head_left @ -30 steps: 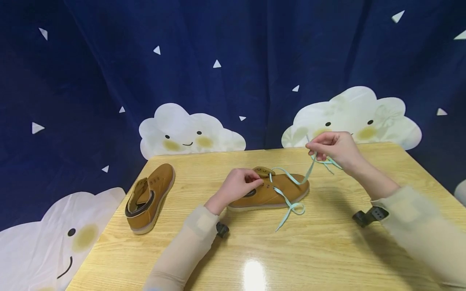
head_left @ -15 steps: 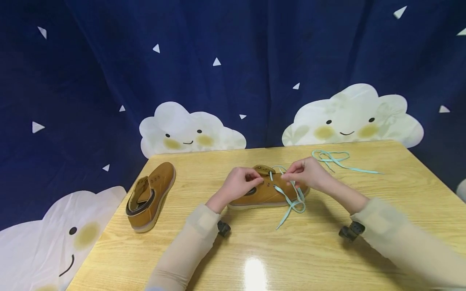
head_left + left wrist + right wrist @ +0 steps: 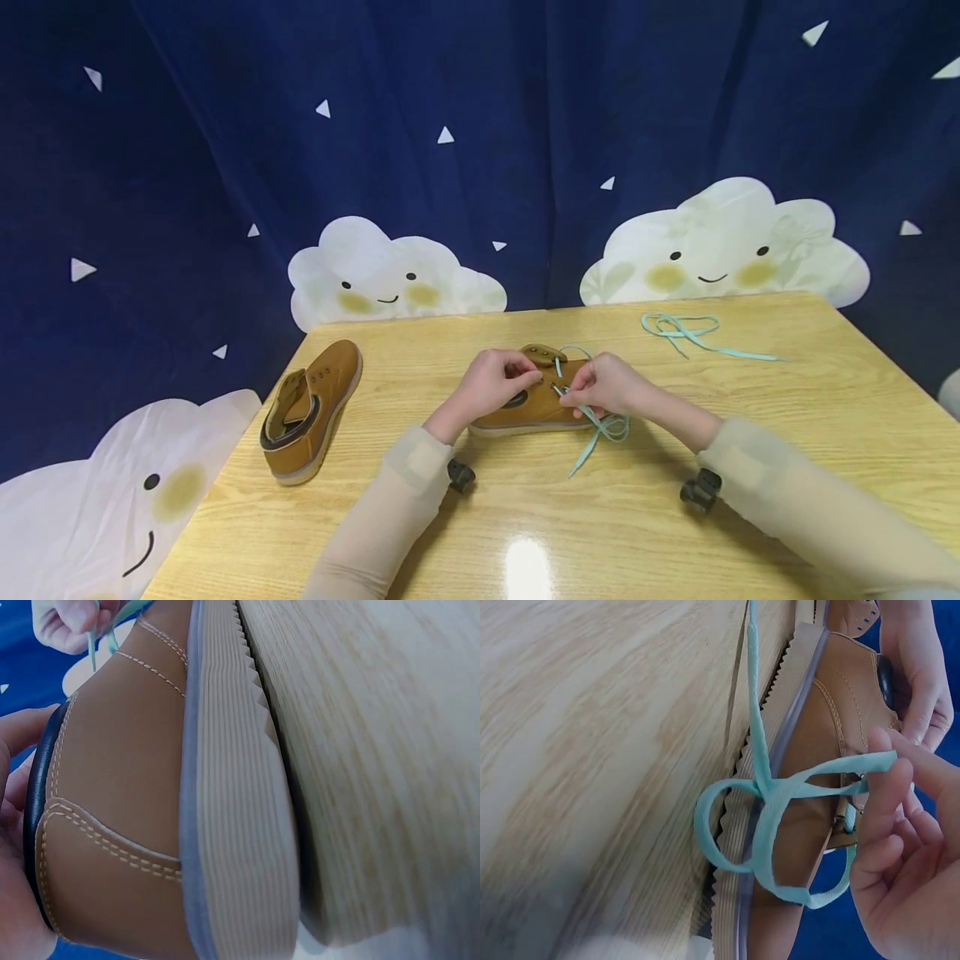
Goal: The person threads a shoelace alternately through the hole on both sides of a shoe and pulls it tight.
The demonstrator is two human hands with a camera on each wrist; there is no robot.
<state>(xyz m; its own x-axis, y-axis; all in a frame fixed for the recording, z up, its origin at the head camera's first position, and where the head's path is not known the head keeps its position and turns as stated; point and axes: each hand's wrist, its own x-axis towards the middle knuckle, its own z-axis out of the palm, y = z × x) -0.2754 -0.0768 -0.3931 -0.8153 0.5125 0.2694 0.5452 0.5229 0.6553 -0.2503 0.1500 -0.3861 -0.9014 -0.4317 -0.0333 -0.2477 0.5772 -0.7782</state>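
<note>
A brown lace-up shoe point(image 3: 517, 423) lies on the table, toe to the right, its opening at the left. My left hand point(image 3: 491, 385) pinches the edge of its eyelet flap; in the left wrist view those fingers lie at the dark-lined collar. A mint-green shoelace point(image 3: 765, 802) runs through the front eyelets, with one end looped over the near side of the shoe. My right hand point(image 3: 613, 387) pinches this lace between thumb and forefinger, close to a near-side eyelet. In the right wrist view the right fingertips overlap the left ones. The toe is mostly hidden behind the right hand.
A matching brown shoe point(image 3: 315, 410) without a lace stands at the left side of the wooden table point(image 3: 600, 533). Another mint-green lace point(image 3: 693, 335) lies loosely looped at the back right. A dark blue curtain point(image 3: 525, 150) with clouds hangs behind the table.
My right hand has come down and left from above the toe, bringing the lace to the near-side eyelets. The left hand stays at the flap.
</note>
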